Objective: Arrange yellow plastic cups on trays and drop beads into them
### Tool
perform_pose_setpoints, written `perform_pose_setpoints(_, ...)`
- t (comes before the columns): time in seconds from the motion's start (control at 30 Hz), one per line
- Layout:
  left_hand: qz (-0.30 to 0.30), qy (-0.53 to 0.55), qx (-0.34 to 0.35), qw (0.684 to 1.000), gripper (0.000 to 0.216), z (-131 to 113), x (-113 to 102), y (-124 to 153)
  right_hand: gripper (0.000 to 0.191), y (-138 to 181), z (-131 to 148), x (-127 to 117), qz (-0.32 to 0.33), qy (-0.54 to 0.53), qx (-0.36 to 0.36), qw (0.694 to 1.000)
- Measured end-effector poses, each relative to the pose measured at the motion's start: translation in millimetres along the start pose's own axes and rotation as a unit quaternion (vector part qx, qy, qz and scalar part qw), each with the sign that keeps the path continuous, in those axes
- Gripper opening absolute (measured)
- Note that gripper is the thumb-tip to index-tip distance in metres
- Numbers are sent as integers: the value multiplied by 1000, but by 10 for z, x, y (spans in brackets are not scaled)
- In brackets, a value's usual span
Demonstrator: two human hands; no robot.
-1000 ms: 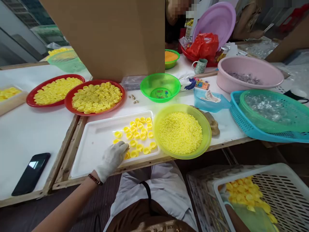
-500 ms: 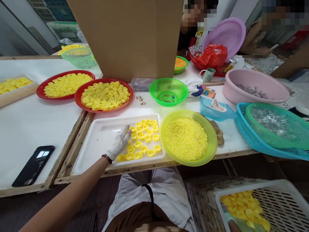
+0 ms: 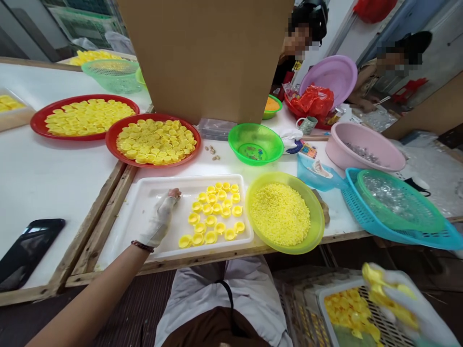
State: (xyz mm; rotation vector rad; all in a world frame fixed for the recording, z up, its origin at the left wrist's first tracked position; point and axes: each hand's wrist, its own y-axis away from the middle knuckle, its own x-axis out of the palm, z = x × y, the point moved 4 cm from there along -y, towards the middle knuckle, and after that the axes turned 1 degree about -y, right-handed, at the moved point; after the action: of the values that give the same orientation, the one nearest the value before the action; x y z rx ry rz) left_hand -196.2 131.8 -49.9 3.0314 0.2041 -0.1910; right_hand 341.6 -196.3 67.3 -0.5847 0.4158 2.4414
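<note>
My left hand, in a pale glove with bare fingertips, is over the left half of the white tray. Its fingers are curled together and I see nothing in them. To its right, small round yellow plastic cups stand in loose rows, apart from the hand. At the lower right my right hand, gloved and blurred by motion, is closed on several yellow cups. It is above a white slatted basket that holds more of the same cups.
A yellow bowl of small yellow beads adjoins the tray. Behind are two red trays of yellow cups and a green bowl. Blue baskets and a pink basin stand right; a phone lies left. Co-workers sit beyond a cardboard panel.
My left hand has moved left, away from the cups in the tray. My right hand has risen from the basket with yellow cups in it. The view has shifted slightly.
</note>
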Motion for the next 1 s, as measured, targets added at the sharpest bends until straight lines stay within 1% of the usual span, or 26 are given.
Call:
perform_pose_setpoints(0.03, 0, 27, -13, 1000, 84, 16, 6, 13, 40, -70, 193, 157, 42, -39, 11, 998)
perform_pose_setpoints(0.07, 2, 50, -26, 998, 84, 17, 13, 30, 39, -130, 433, 419, 105, -101, 28, 989)
perform_pose_setpoints(0.1, 7, 68, -39, 997, 84, 2, 15, 47, 37, -168, 719, 779, 183, -147, 34, 971)
perform_pose_setpoints(0.13, 12, 82, -52, 995, 84, -28, 10, 63, 36, -176, 1032, 1220, 270, -173, 25, 947)
perform_pose_setpoints(0.17, 19, 92, -64, 993, 84, -71, -7, 77, 38, -149, 1337, 1721, 361, -181, 15, 915)
perform_pose_setpoints(0.23, 48, 111, -95, 988, 86, -173, -68, 99, 40, -36, 1838, 2773, 492, -184, 0, 851)
perform_pose_setpoints(0.27, 69, 123, -112, 984, 88, -223, -110, 108, 42, 22, 2012, 3272, 522, -182, 0, 833)
perform_pose_setpoints(0.33, 115, 144, -135, 974, 91, -305, -215, 122, 48, 125, 2206, 4128, 549, -163, 3, 820)
perform_pose_setpoints(0.37, 136, 148, -141, 969, 92, -328, -276, 127, 51, 152, 2241, 4450, 547, -140, 4, 825)
perform_pose_setpoints(0.4, 152, 145, -142, 967, 92, -335, -343, 132, 54, 175, 2255, 4695, 559, -116, 2, 821)
perform_pose_setpoints(0.43, 163, 133, -136, 968, 92, -329, -413, 138, 58, 182, 2263, 4856, 571, -95, -13, 816)
perform_pose_setpoints(0.47, 171, 112, -126, 971, 91, -310, -486, 148, 63, 171, 2269, 4940, 582, -76, -34, 809)
perform_pose_setpoints(0.5, 172, 81, -110, 976, 90, -285, -563, 164, 67, 143, 2276, 4958, 591, -61, -60, 802)
perform_pose_setpoints(0.53, 164, 38, -84, 982, 87, -263, -645, 187, 70, 98, 2285, 4924, 593, -50, -85, 799)
perform_pose_setpoints(0.57, 147, -16, -48, 988, 82, -251, -730, 219, 68, 37, 2293, 4856, 583, -44, -106, 804)
perform_pose_setpoints(0.6, 125, -78, -3, 989, 75, -254, -810, 263, 63, -34, 2299, 4770, 562, -40, -124, 817)
perform_pose_setpoints(0.67, 77, -201, 91, 972, 62, -294, -939, 386, 45, -159, 2306, 4600, 499, -19, -182, 847)
perform_pose_setpoints(0.7, 60, -254, 129, 957, 57, -321, -978, 457, 35, -188, 2306, 4538, 468, 9, -231, 853)
perform_pose_setpoints(0.73, 51, -301, 154, 940, 51, -345, -1001, 527, 28, -179, 2299, 4505, 448, 55, -292, 843)
perform_pose_setpoints(0.77, 49, -346, 165, 922, 43, -361, -1007, 589, 24, -133, 2280, 4502, 439, 118, -357, 816)
perform_pose_setpoints(0.8, 52, -390, 162, 905, 36, -370, -1003, 639, 21, -59, 2246, 4524, 441, 190, -414, 773)
perform_pose_setpoints(0.83, 58, -434, 151, 886, 31, -374, -989, 677, 19, 30, 2201, 4560, 447, 261, -457, 723)
perform_pose_setpoints(0.87, 64, -475, 134, 867, 27, -375, -972, 702, 21, 119, 2159, 4596, 450, 324, -486, 676)
perform_pose_setpoints(0.9, 69, -510, 118, 849, 26, -378, -954, 715, 26, 198, 2128, 4627, 444, 379, -499, 640)
perform_pose_setpoints(0.93, 71, -538, 104, 834, 25, -386, -936, 719, 33, 264, 2109, 4649, 434, 425, -500, 617)
perform_pose_setpoints(1.0, 83, -562, 93, 818, 23, -412, -893, 710, 42, 360, 2094, 4661, 420, 495, -474, 595)
